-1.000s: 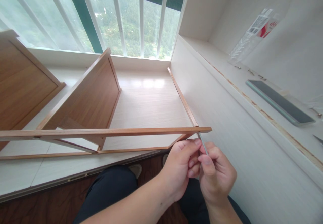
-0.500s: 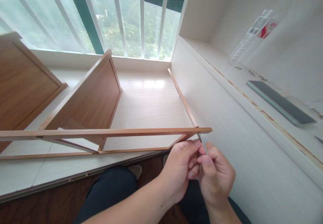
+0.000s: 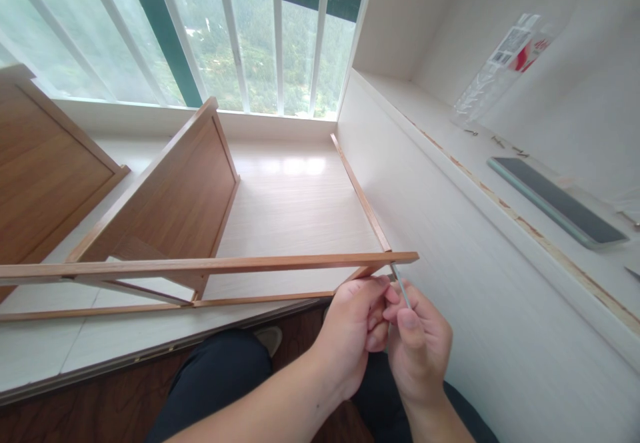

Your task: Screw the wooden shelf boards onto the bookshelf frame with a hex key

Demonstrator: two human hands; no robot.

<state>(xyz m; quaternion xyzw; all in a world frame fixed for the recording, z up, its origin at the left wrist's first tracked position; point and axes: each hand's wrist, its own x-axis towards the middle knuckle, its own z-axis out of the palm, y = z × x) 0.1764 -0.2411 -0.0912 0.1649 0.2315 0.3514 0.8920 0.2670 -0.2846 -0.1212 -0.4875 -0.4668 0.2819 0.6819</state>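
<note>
Both hands pinch a thin metal key at the corner of a wooden frame.

The metal key (image 3: pixel 401 288) slants up to the underside of the frame's front rail (image 3: pixel 210 264), at its right end by the white wall panel (image 3: pixel 450 243). The right hand (image 3: pixel 420 350) has its grip clenched on the shaft, thumb on top; the left hand (image 3: pixel 353 333) has fingertips closed on it just beside. The tip looks barely seated, so a tilted turn could slip it out and scar the rail.
</note>
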